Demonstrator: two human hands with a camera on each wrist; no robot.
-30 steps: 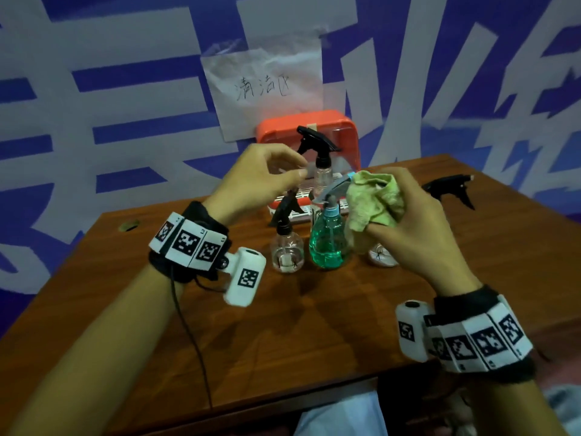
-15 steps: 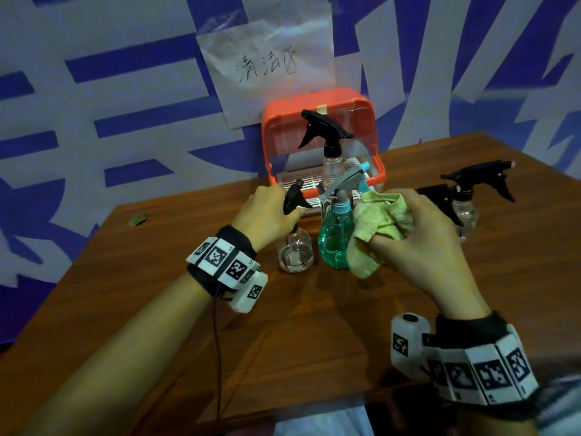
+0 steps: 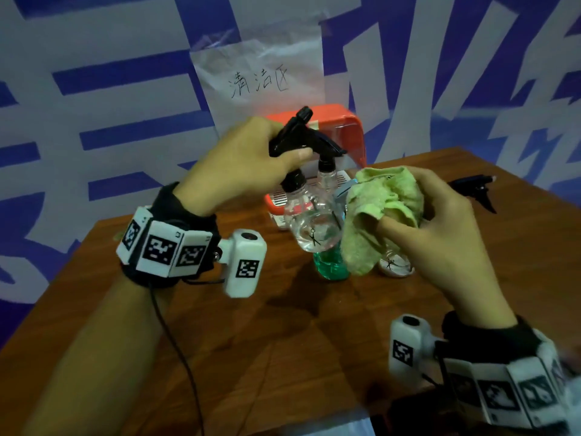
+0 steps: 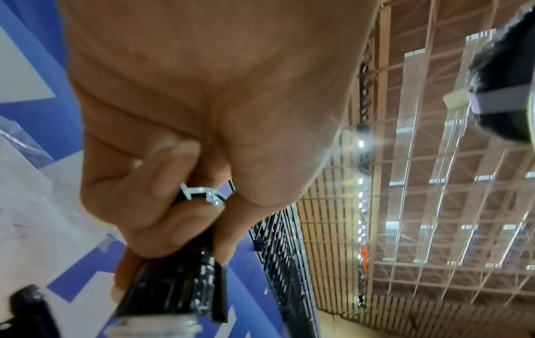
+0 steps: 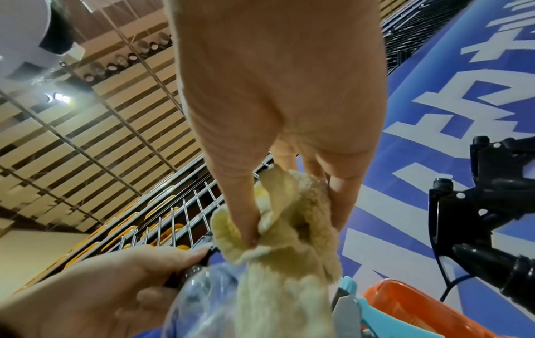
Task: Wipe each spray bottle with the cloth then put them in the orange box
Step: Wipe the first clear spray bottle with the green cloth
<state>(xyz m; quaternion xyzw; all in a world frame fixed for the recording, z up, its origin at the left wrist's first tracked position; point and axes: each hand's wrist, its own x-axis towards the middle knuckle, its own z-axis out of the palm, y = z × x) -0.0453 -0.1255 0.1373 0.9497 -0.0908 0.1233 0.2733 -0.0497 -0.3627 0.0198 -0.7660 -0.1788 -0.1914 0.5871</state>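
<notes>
1. The left hand (image 3: 251,158) is clamped round the black trigger head of a clear spray bottle (image 3: 311,228), holding it off the tabletop (image 3: 283,341), in front of the orange box (image 3: 352,133).
2. The right hand (image 3: 440,225) grips a bunched green cloth (image 3: 377,215), which touches the bottle's side.
3. Wiping this bottle looks to be just starting; next the cloth must rub round its body, then it goes into the box.
4. Both wrists are raised, palms turned inward.
</notes>
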